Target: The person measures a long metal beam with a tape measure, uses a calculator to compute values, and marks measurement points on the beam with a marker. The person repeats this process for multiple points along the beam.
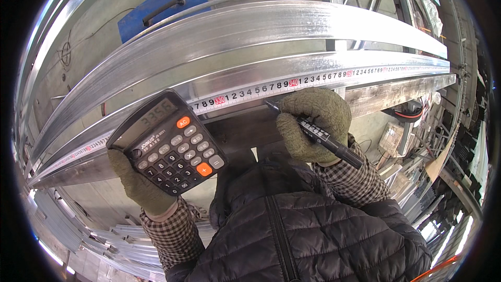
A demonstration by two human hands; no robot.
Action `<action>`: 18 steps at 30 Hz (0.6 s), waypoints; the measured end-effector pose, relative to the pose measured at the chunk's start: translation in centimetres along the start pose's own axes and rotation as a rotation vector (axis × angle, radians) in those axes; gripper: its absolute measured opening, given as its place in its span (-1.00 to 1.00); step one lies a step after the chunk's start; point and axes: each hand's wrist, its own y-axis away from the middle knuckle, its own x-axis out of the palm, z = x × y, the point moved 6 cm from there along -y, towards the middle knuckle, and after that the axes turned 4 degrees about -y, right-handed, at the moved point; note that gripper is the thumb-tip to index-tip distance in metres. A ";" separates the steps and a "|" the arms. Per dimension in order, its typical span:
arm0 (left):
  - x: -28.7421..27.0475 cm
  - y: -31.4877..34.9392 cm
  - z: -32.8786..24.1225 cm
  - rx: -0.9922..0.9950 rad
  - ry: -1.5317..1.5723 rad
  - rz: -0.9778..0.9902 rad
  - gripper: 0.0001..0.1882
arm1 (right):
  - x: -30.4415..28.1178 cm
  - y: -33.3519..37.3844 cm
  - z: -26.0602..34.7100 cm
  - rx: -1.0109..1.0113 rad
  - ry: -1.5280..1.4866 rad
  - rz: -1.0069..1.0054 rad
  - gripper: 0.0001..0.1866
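Observation:
In an olive knit glove, my left hand (138, 185) grips a black calculator (177, 149) by its lower left side, keys and lit display facing up. The calculator covers part of a white tape measure (255, 93) that runs along a shiny metal bar (229, 75). My right hand (315, 122), gloved the same way, closes round a black marker pen (326, 139). The pen's tip points up and left, close to the lower edge of the tape; whether it touches the bar I cannot tell. Some of the right fingers are hidden behind the palm.
Beyond the measured bar lies another long metal bar (261, 23). A blue panel with a black handle (167, 8) is on the far side. Stacked metal profiles (125, 245) lie at the lower left. A wire coil (409, 112) and scrap clutter the right.

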 end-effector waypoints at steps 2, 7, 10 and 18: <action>0.1 -0.1 0.0 0.011 0.000 0.011 -0.36 | 0.1 0.1 -0.2 0.027 -0.004 0.028 -0.79; 0.4 -0.1 0.0 0.017 0.006 0.012 -0.36 | -0.3 0.2 -0.2 -0.025 -0.057 -0.027 -0.82; 1.1 -0.1 -0.1 0.033 0.006 0.041 -0.36 | -0.5 0.5 -0.6 0.003 -0.124 -0.001 -0.84; 2.6 0.6 -0.8 -0.070 -0.134 -0.112 -0.27 | -1.4 1.4 -0.3 -0.063 -0.302 -0.089 -0.83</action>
